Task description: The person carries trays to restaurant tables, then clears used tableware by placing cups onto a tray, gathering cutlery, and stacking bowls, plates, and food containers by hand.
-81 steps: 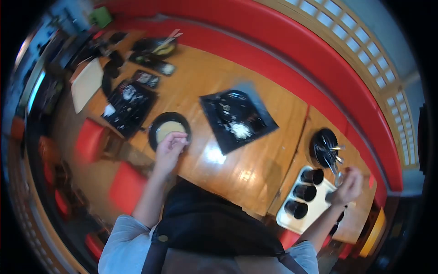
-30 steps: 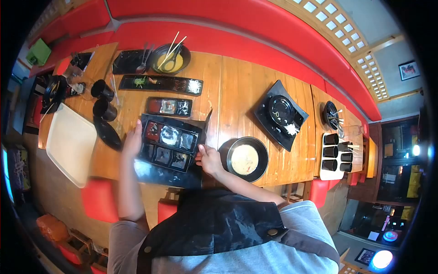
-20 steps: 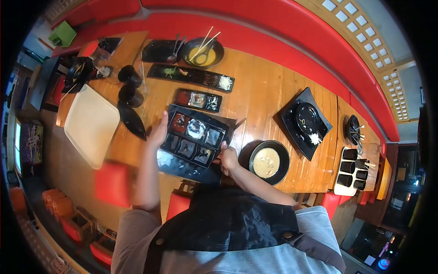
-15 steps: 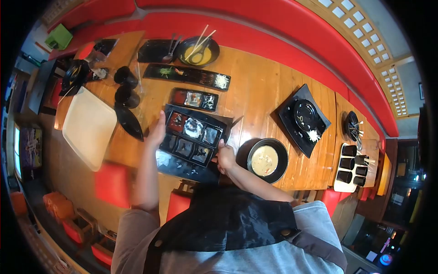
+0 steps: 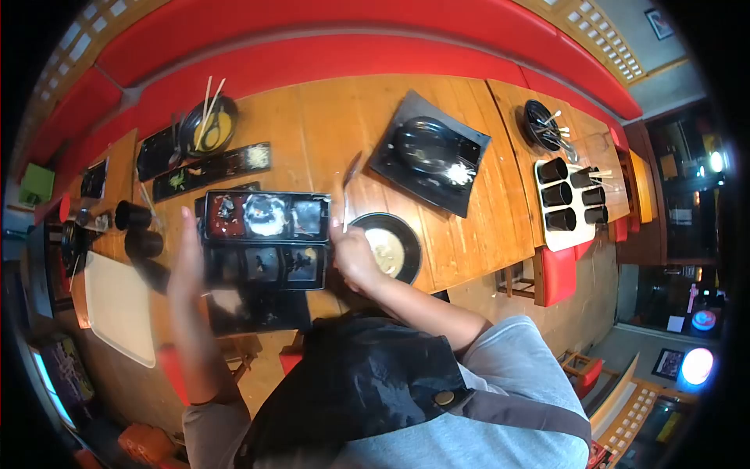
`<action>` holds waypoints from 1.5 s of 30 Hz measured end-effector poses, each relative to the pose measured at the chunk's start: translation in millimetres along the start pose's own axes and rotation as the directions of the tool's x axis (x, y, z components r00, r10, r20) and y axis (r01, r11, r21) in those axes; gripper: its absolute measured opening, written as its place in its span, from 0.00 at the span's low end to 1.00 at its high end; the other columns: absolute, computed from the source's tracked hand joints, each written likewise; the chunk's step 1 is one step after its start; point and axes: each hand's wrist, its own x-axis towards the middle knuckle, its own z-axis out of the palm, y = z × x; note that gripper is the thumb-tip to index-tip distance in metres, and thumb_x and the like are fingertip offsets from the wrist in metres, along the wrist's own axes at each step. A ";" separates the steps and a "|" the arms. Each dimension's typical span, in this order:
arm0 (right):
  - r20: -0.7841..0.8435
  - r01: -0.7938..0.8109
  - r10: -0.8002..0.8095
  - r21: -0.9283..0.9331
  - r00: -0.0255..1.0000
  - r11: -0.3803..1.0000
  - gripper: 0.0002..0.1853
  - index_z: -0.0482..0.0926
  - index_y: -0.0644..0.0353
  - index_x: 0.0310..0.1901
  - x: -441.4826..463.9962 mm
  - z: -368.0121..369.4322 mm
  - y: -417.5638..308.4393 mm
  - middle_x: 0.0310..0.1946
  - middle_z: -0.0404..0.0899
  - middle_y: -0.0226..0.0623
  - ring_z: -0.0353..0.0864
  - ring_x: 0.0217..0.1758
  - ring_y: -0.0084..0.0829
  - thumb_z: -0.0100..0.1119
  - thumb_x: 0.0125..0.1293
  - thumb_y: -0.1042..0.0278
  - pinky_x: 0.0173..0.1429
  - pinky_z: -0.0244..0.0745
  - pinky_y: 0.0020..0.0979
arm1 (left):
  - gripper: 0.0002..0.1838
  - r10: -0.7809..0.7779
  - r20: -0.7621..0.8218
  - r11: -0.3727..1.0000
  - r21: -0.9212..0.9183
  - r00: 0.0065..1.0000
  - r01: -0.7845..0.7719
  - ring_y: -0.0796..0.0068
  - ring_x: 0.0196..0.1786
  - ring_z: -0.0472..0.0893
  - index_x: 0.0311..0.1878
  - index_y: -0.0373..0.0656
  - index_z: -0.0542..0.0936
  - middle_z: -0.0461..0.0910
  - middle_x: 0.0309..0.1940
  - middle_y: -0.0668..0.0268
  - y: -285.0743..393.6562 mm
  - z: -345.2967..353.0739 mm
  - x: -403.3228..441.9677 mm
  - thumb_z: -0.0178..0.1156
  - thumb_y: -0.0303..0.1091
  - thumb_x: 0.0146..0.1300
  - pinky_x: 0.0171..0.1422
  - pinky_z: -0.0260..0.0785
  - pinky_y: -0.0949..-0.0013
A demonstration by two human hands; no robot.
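Two black three-compartment sauce dishes (image 5: 262, 242) lie edge to edge between my hands. The far one has red sauce in its left compartment; bits of food show in the nearer one. My left hand (image 5: 186, 254) is upright along their left edge, fingers fairly straight. At their right edge, my right hand (image 5: 358, 262) is closed, with a spoon (image 5: 350, 184) sticking up from it. Below the dishes is a black plate (image 5: 273, 311) with something pale on it. Right of my right hand stands a black bowl (image 5: 408, 234) with creamy soup in it.
A square black plate (image 5: 469, 184) carries a round dish and white shreds. A long black plate (image 5: 219, 168) and a bowl with chopsticks (image 5: 223, 141) are at the back left. A pale tray (image 5: 117, 305) lies left; another tray (image 5: 578, 227) with black cups stands right.
My view has turned right. The sauce dishes sit straighter and now cover most of another small dish behind them. The spoon shows more clearly above my right hand.
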 end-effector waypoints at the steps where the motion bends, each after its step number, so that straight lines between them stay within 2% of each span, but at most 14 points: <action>1: -0.047 -0.003 0.001 -0.043 0.999 0.999 0.27 0.68 0.61 0.19 0.7 -20.3 -1.1 0.09 0.63 0.35 0.60 0.04 0.28 0.40 0.67 0.46 0.08 0.53 0.30 | 0.41 0.036 -0.012 0.997 0.065 0.999 -0.035 0.68 0.62 0.62 0.62 0.35 0.62 0.66 0.58 0.58 -1.8 12.9 4.5 0.28 0.65 0.64 0.68 0.47 0.68; 7: -0.396 0.384 -0.345 0.022 0.851 0.923 0.22 0.69 0.54 0.19 10.1 -164.3 33.7 0.09 0.60 0.23 0.55 0.06 0.20 0.42 0.68 0.51 0.11 0.49 0.25 | 0.34 0.060 0.284 0.993 0.079 0.957 -0.086 0.71 0.50 0.72 0.54 0.35 0.70 0.73 0.49 0.60 24.3 183.5 -20.7 0.27 0.56 0.69 0.61 0.59 0.69; 13: -0.453 0.148 -0.195 -0.136 0.870 0.980 0.23 0.68 0.54 0.16 -29.3 -333.9 39.0 0.08 0.58 0.22 0.54 0.07 0.17 0.43 0.68 0.52 0.11 0.46 0.24 | 0.32 0.125 0.409 0.989 0.020 0.904 -0.146 0.70 0.48 0.73 0.49 0.31 0.72 0.76 0.44 0.57 -57.1 334.9 3.5 0.25 0.51 0.70 0.57 0.61 0.68; 14: -0.460 0.006 -0.041 -0.079 0.887 0.997 0.22 0.72 0.61 0.21 -37.6 -351.3 29.6 0.13 0.63 0.22 0.59 0.18 0.17 0.42 0.69 0.57 0.23 0.55 0.24 | 0.32 0.134 0.422 0.991 -0.072 0.896 -0.114 0.71 0.46 0.74 0.45 0.32 0.75 0.77 0.41 0.57 -66.1 363.4 -0.1 0.26 0.50 0.70 0.54 0.63 0.68; 20: -0.475 -0.208 0.167 -0.035 0.864 0.977 0.23 0.74 0.65 0.23 -18.4 -453.5 70.3 0.13 0.66 0.29 0.61 0.16 0.21 0.44 0.68 0.53 0.22 0.56 0.27 | 0.33 -0.017 0.237 1.000 -0.004 0.971 0.018 0.62 0.45 0.71 0.39 0.31 0.76 0.76 0.36 0.51 -168.4 462.7 11.9 0.29 0.52 0.69 0.55 0.60 0.62; 24: -0.448 -0.091 0.057 -0.056 0.892 0.994 0.21 0.70 0.58 0.21 21.8 -499.5 122.6 0.11 0.61 0.24 0.55 0.11 0.18 0.42 0.69 0.55 0.15 0.48 0.24 | 0.33 -0.001 0.213 0.995 0.097 0.977 -0.020 0.55 0.41 0.74 0.36 0.27 0.75 0.76 0.34 0.46 -196.0 498.5 28.1 0.35 0.53 0.67 0.49 0.62 0.57; 26: -0.452 -0.136 0.100 -0.049 0.886 0.989 0.21 0.71 0.58 0.21 42.4 -513.9 134.7 0.12 0.62 0.24 0.56 0.12 0.18 0.42 0.69 0.55 0.16 0.49 0.24 | 0.33 -0.028 0.167 0.983 0.182 0.986 -0.003 0.52 0.36 0.75 0.36 0.26 0.74 0.76 0.30 0.45 -188.2 512.1 30.6 0.36 0.54 0.66 0.45 0.63 0.56; 30: -0.440 -0.085 0.080 0.008 0.895 0.996 0.23 0.73 0.65 0.20 68.8 -523.6 145.7 0.14 0.68 0.31 0.65 0.17 0.25 0.46 0.66 0.55 0.23 0.58 0.31 | 0.34 -0.048 0.189 0.904 0.425 0.981 -0.038 0.45 0.54 0.66 0.44 0.24 0.70 0.68 0.47 0.37 -186.6 516.6 53.7 0.35 0.55 0.65 0.58 0.55 0.55; 33: -0.391 -0.178 0.155 -0.022 0.907 0.984 0.21 0.74 0.60 0.24 70.7 -522.1 142.2 0.15 0.66 0.26 0.61 0.15 0.20 0.43 0.68 0.54 0.21 0.57 0.23 | 0.35 0.091 0.326 0.883 0.410 0.941 -0.228 0.46 0.46 0.72 0.43 0.23 0.70 0.73 0.39 0.39 -185.3 510.1 60.5 0.35 0.56 0.65 0.54 0.61 0.57; 38: -0.559 -0.339 -0.196 -0.707 0.806 0.620 0.18 0.77 0.68 0.35 49.3 -499.8 74.4 0.27 0.77 0.55 0.78 0.31 0.50 0.47 0.65 0.59 0.38 0.71 0.42 | 0.30 -0.135 0.519 0.697 0.655 0.844 -0.292 0.47 0.52 0.73 0.54 0.36 0.69 0.73 0.47 0.44 -78.5 474.2 12.1 0.46 0.55 0.61 0.56 0.62 0.59; 41: -0.545 -0.232 -0.461 -0.785 0.701 0.575 0.14 0.79 0.68 0.34 46.0 -470.8 27.8 0.31 0.76 0.58 0.76 0.35 0.54 0.48 0.64 0.65 0.41 0.70 0.45 | 0.17 0.399 0.234 0.647 0.614 0.887 -0.453 0.48 0.38 0.76 0.29 0.35 0.74 0.76 0.30 0.47 -60.8 424.8 52.0 0.46 0.40 0.62 0.42 0.67 0.55; 43: -0.307 0.133 -0.699 -0.856 0.646 0.499 0.11 0.79 0.65 0.37 68.8 -451.4 15.3 0.31 0.77 0.51 0.78 0.33 0.47 0.53 0.61 0.66 0.40 0.71 0.40 | 0.13 0.693 0.065 0.392 0.802 0.718 -0.451 0.46 0.37 0.74 0.32 0.34 0.75 0.76 0.32 0.47 -39.9 389.1 100.7 0.46 0.35 0.61 0.43 0.67 0.53; 44: -0.338 0.180 -0.554 -0.709 0.761 0.681 0.10 0.80 0.62 0.37 72.5 -422.8 -9.4 0.32 0.78 0.49 0.78 0.36 0.42 0.56 0.58 0.67 0.41 0.72 0.36 | 0.14 0.663 -0.009 0.413 0.838 0.749 -0.356 0.45 0.37 0.74 0.34 0.34 0.76 0.76 0.33 0.45 -38.1 373.6 124.8 0.47 0.36 0.61 0.44 0.66 0.52; 45: -0.237 0.270 -0.660 -0.775 0.713 0.571 0.08 0.81 0.62 0.36 100.4 -410.4 -0.9 0.32 0.78 0.47 0.78 0.35 0.41 0.58 0.56 0.68 0.41 0.72 0.34 | 0.15 0.572 -0.011 0.429 0.856 0.820 -0.288 0.44 0.37 0.75 0.35 0.34 0.77 0.76 0.32 0.44 -50.1 355.4 159.3 0.48 0.38 0.61 0.43 0.66 0.53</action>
